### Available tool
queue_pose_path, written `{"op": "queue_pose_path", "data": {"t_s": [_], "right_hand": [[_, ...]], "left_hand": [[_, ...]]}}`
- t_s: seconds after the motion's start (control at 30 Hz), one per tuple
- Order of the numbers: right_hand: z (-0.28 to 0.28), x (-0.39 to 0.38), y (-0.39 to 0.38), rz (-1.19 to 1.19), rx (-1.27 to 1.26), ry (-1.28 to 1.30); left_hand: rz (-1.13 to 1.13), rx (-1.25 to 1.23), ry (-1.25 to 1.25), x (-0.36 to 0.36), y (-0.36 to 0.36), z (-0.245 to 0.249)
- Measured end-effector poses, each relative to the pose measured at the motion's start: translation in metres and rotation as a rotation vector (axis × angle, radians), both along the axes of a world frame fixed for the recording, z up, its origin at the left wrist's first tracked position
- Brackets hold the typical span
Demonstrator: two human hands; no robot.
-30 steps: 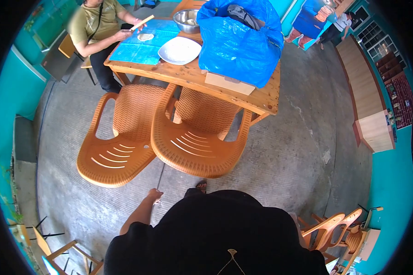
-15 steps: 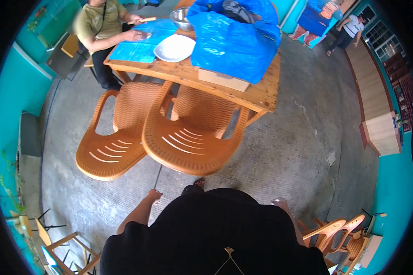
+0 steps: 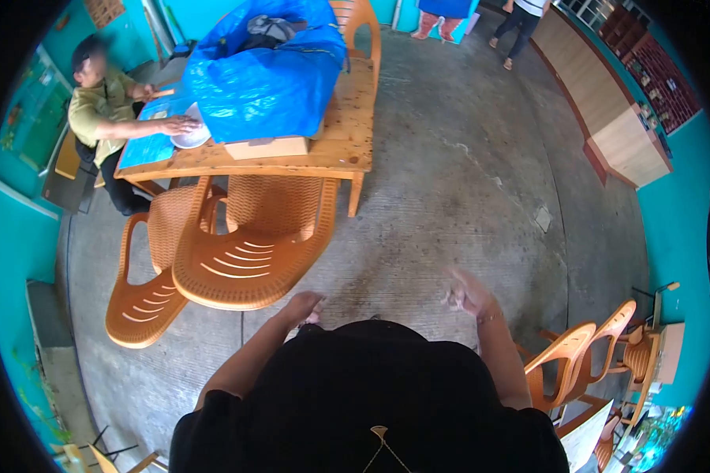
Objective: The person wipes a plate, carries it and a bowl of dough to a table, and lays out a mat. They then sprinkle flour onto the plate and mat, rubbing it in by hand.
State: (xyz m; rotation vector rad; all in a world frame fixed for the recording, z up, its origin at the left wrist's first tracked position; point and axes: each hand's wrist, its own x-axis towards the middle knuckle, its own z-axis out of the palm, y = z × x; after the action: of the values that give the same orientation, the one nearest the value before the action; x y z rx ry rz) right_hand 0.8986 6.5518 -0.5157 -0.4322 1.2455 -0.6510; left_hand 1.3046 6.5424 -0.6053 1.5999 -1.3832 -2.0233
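My left hand (image 3: 304,307) is in front of my body at the lower middle, over the concrete floor. Its fingers are curled, and I cannot make out whether they hold anything. Further right, my right hand (image 3: 467,293) is raised over the floor with its fingers apart and nothing in them. A whitish coating shows on its fingers. The nearest thing to my left hand is an orange plastic chair (image 3: 248,272). Beyond it is a wooden table (image 3: 335,160) with a large blue plastic bag (image 3: 260,91) on a cardboard box (image 3: 267,148).
A seated person (image 3: 106,110) at the table's left reaches a hand to a white dish (image 3: 191,139). A second orange chair (image 3: 146,307) stands at the left. More chairs (image 3: 562,359) are at the lower right. Another person (image 3: 519,27) walks near the wooden counter (image 3: 584,87).
Both my hands have risen, the right one much more. The table and chairs have shifted left in view. The seated person's hand has moved onto the white dish.
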Motion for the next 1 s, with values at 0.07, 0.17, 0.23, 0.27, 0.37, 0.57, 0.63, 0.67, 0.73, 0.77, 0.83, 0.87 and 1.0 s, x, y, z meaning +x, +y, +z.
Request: {"op": "queue_pose_path", "data": {"t_s": [0.07,0.17,0.23,0.27,0.37,0.57,0.63,0.67,0.73,0.77,0.83,0.87,1.0], "right_hand": [[0.032,0.001,-0.019,0.059,-0.164,-0.045],[0.059,-0.001,-0.02,0.144,-0.307,-0.196],[0.058,-0.009,-0.012,0.332,-0.072,-0.138],[0.058,-0.013,-0.005,0.332,-0.071,-0.14],[0.072,-0.027,0.008,0.302,-0.109,-0.118],[0.061,-0.038,0.02,0.243,-0.229,-0.109],[0.052,-0.034,0.024,0.271,-0.003,-0.174],[0.052,-0.032,0.025,0.289,0.004,-0.18],[0.057,-0.026,0.029,0.232,-0.126,-0.166],[0.049,-0.024,0.031,0.244,-0.125,-0.171],[0.029,-0.024,0.035,0.281,0.018,-0.159],[0.026,-0.02,0.037,0.298,0.015,-0.157],[0.008,0.008,0.051,0.304,0.073,-0.174]], "left_hand": [[0.024,0.112,0.215,-0.055,-0.029,0.025],[0.029,0.372,0.465,-0.131,-0.056,0.074],[-0.004,0.42,0.496,-0.162,-0.064,0.09],[-0.026,0.464,0.527,-0.173,-0.066,0.093],[-0.075,0.479,0.504,-0.185,-0.064,0.087],[-0.09,0.505,0.468,-0.182,-0.053,0.078],[-0.077,0.487,0.465,-0.174,-0.055,0.086],[-0.072,0.482,0.454,-0.166,-0.051,0.088],[-0.026,0.467,0.445,-0.147,-0.043,0.087],[-0.008,0.445,0.441,-0.138,-0.041,0.088],[0.035,0.442,0.438,-0.116,-0.031,0.084],[0.071,0.445,0.433,-0.102,-0.025,0.08],[0.128,0.491,0.499,-0.035,-0.003,0.042]]}}
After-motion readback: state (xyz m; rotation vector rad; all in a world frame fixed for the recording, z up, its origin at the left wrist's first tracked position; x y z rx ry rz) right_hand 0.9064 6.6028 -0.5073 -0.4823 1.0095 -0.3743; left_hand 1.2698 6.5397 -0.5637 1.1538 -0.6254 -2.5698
